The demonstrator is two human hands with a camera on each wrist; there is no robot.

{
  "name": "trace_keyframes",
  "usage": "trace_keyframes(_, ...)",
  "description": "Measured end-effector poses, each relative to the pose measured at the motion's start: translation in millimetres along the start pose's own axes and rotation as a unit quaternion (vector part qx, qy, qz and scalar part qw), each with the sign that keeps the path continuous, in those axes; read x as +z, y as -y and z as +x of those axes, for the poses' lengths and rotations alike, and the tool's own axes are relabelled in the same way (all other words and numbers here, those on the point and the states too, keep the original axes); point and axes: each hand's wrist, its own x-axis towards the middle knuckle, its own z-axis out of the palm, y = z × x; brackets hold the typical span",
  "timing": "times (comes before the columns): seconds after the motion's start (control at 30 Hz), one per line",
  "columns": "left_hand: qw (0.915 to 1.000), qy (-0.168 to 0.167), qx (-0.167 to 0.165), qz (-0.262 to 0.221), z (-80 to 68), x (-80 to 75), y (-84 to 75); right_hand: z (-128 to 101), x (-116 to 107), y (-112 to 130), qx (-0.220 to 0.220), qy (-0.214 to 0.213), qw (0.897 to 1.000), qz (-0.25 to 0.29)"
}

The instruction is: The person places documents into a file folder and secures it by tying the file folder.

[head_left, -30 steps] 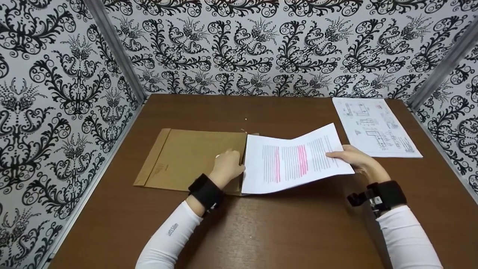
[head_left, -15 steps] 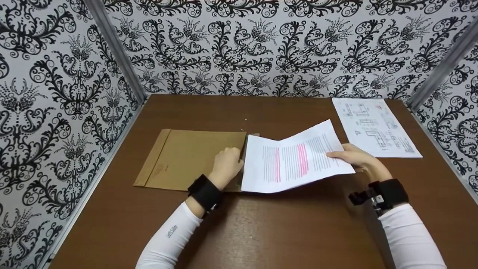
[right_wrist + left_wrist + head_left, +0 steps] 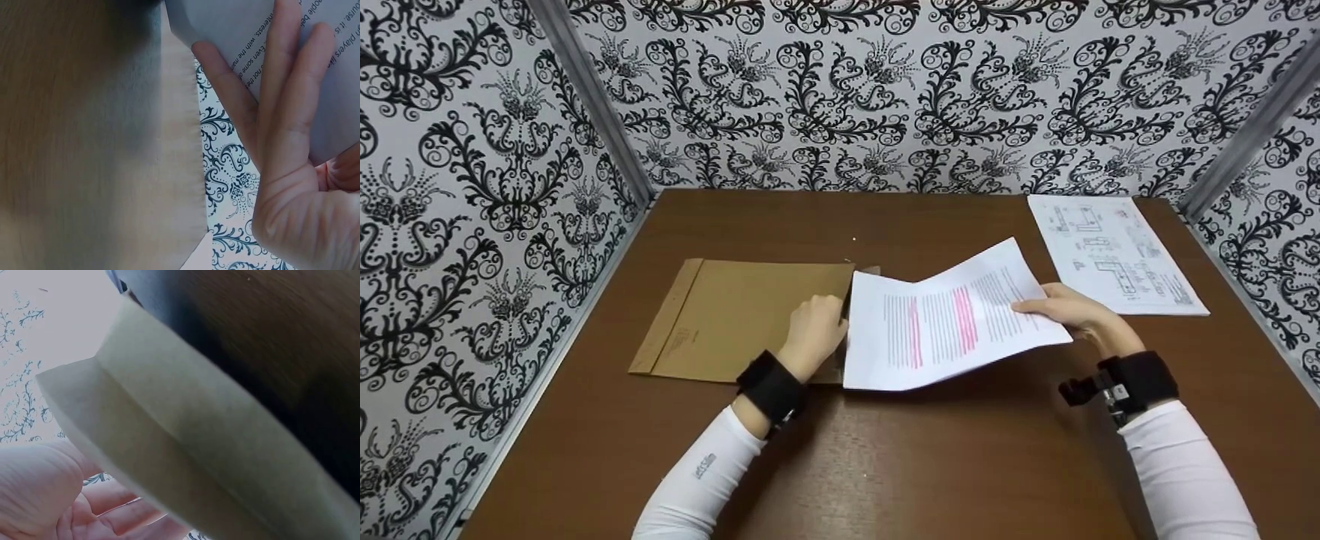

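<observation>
Head view: the left hand [image 3: 814, 330] is gripping the open end of a brown envelope [image 3: 735, 319] lying flat on the wooden table [image 3: 885, 465], fingers curled over the edge and holding the mouth apart; the left wrist view is showing that raised paper edge [image 3: 185, 433] close above the palm. The right hand [image 3: 1069, 311] is pinching the right edge of a printed sheet [image 3: 945, 322] with pink-marked lines, thumb on top and straight fingers [image 3: 281, 84] underneath, as the right wrist view confirms. The sheet is hanging bowed above the table, its left edge meeting the envelope's mouth beside the left hand. As judged from this position, insertion is only beginning: almost the whole sheet is lying outside the envelope, so sliding it in is remaining. A second sheet with diagrams [image 3: 1114, 251] is lying flat at the far right of the table, well apart from both hands.
</observation>
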Motion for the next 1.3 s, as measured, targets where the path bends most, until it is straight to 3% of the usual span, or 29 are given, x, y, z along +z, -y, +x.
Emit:
trace_keyframes(0.53, 0.9999, -0.005, 0.005, 0.01, -1.2, 0.1, -1.5, 1.0, -3.7, 1.7, 0.0, 0.01, 1.0, -0.002)
trace_keyframes(0.73, 0.9995, -0.02, 0.011, 0.019, -2.4, 0.5, -1.3, 1.7, -3.5, 2.9, -0.015, -0.007, 1.0, -0.013)
trace_keyframes(1.3, 0.9997, -0.001, 0.007, 0.025, -2.5, 0.7, -1.8, 6.5, 1.3, -7.1, -0.029, -0.004, 0.998, 0.061)
